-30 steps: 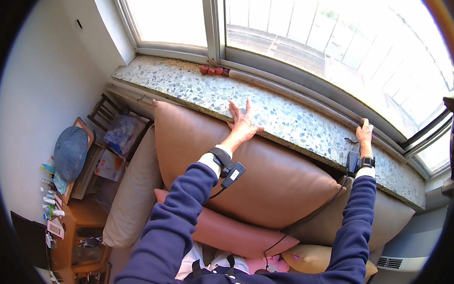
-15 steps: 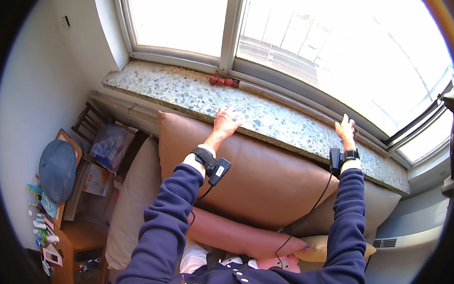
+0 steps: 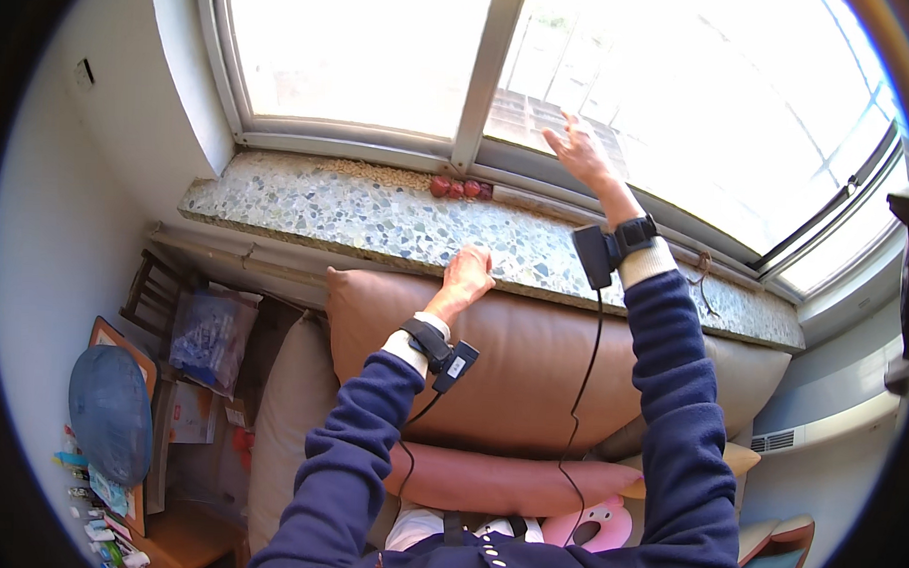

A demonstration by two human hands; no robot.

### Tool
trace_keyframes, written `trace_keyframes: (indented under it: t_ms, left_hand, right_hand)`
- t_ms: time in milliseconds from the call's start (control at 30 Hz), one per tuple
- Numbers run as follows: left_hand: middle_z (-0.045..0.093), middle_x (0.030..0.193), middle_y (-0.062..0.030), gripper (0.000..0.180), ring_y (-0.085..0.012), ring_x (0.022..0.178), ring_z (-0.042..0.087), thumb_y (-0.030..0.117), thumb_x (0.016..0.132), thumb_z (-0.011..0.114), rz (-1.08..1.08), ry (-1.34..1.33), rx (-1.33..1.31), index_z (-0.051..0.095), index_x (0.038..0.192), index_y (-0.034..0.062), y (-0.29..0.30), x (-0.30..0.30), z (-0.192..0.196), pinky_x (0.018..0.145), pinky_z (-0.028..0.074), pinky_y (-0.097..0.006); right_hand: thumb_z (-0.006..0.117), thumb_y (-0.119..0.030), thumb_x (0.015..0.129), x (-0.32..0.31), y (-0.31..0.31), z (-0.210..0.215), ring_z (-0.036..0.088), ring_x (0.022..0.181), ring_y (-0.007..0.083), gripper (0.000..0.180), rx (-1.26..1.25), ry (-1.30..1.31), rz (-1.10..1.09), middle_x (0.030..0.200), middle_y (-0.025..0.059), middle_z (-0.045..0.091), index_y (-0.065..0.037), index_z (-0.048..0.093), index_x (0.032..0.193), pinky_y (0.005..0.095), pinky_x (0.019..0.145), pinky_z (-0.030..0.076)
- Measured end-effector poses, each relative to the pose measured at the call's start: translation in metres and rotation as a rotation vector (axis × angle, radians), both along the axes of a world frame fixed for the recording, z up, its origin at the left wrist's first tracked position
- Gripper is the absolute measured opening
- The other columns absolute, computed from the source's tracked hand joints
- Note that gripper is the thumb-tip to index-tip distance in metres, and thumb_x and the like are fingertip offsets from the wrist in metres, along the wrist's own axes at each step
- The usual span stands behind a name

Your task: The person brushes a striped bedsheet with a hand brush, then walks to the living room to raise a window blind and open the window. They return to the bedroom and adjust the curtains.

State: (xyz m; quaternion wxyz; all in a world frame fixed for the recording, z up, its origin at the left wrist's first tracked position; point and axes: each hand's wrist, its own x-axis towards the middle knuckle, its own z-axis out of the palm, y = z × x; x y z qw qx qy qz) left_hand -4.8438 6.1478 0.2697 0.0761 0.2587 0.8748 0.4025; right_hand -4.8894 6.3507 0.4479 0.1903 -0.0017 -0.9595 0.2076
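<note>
My left hand (image 3: 468, 277) rests on the front edge of the speckled stone windowsill (image 3: 377, 219), fingers curled in and nothing visible in them. Farther forward, my right hand (image 3: 584, 153) is raised before the sliding window (image 3: 681, 112) with its fingers apart and holds nothing. Whether it touches the glass, I cannot tell. Between the hands, against the window frame, sit several round red things (image 3: 458, 189) like fruit. Left of them small tan pieces (image 3: 373, 171) lie scattered along the sill. A thin, dark, twisted strand (image 3: 705, 283) lies on the sill's right part.
Large brown cushions (image 3: 502, 366) and a pink bolster (image 3: 518, 477) stand between me and the sill. Cables (image 3: 575, 408) hang from the devices on my wrists. At left are a bagged bundle (image 3: 210, 336), a blue-grey oval cushion (image 3: 112, 412) and small bottles.
My right hand has moved left and forward from the sill's right end to the window. My left hand's fingers have curled in at the sill edge. The view has shifted slightly.
</note>
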Motion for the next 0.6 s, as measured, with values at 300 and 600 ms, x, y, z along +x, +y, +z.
trace_keyframes:
  t_ms: [300, 600]
  left_hand:
    - [0.06, 0.072, -0.0117, 0.023, -0.0261, 0.073, 0.06, 0.017, 0.057, 0.077, -0.09, 0.043, 0.135, 0.059, 0.066, 0.0058, -0.003, -0.022, -0.013, 0.066, 0.048, -0.036]
    - [0.057, 0.071, -0.0127, 0.027, -0.0274, 0.071, 0.057, 0.008, 0.053, 0.078, -0.082, -0.055, 0.23, 0.054, 0.062, 0.0025, 0.001, -0.017, -0.015, 0.065, 0.046, -0.036]
  right_hand:
    - [0.065, -0.041, 0.08, -0.111, -0.094, 0.041, 0.05, 0.111, 0.0365, 0.073, -0.358, 0.218, -0.065, 0.117, 0.0266, 0.05, 0.01, 0.034, 0.122, 0.0389, 0.096, 0.04]
    - [0.066, -0.037, 0.078, -0.105, -0.091, 0.051, 0.061, 0.091, 0.0344, 0.059, -0.135, 0.21, -0.273, 0.097, 0.0235, 0.061, 0.01, 0.046, 0.108, 0.0385, 0.081, 0.049]
